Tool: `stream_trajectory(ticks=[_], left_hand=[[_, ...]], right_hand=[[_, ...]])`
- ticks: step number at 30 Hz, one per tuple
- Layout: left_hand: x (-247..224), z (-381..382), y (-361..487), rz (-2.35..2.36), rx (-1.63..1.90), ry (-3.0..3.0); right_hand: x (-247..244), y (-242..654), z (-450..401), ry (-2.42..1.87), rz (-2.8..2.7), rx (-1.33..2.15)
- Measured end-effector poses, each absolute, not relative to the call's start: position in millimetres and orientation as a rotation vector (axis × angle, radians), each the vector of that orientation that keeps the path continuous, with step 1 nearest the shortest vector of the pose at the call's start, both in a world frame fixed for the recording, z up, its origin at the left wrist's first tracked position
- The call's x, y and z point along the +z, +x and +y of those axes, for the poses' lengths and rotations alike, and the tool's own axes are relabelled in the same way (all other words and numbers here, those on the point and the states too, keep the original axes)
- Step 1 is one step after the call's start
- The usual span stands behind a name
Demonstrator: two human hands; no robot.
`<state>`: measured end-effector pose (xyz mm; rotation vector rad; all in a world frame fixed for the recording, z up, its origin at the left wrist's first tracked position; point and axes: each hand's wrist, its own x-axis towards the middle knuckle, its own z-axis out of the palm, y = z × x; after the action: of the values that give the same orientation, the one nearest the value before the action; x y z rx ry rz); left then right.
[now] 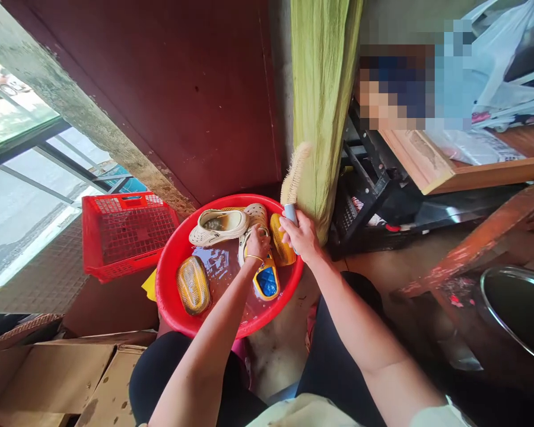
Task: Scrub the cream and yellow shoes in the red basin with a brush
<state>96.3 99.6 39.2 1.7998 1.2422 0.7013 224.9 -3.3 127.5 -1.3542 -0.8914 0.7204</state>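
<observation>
My right hand (303,236) is closed around the grey handle of a scrub brush (291,185), whose pale bristles point up above the rim of a red basin (164,296). Inside the basin, my left hand (258,243) is closed on a cream clog (255,213) with holes in its upper. Another cream clog (220,226) rests beside it, with murky liquid in its opening. A yellow slipper with a blue inside (267,281) lies just below my left hand. Yellow soles (193,284) show at the basin's left and right. Brownish water surrounds the footwear.
A red plastic crate (129,231) stands left of the basin, above flattened cardboard (48,379). A dark red panel (160,89) and a yellow-green curtain (323,107) rise behind. On the right are a wooden drawer (440,172) and a large metal-rimmed pot (493,296).
</observation>
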Motion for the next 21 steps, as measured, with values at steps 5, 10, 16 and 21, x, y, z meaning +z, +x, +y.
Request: stream_trajectory(ticks=[5,10,16,21], left_hand=[[48,98,16,1.121,0.932,1.839],[49,111,-113,1.874,0.702,1.882],[14,100,-137,2.032,0.236,1.726],[1,99,-120,1.895,0.464,1.603]], right_hand=[[133,205,-10,-1.471,-1.136,0.674],[118,158,-25,-1.435,-1.646,0.774],[80,115,-26,-1.587,-2.09,0.888],[57,107,-23,-1.752,-2.137,0.873]])
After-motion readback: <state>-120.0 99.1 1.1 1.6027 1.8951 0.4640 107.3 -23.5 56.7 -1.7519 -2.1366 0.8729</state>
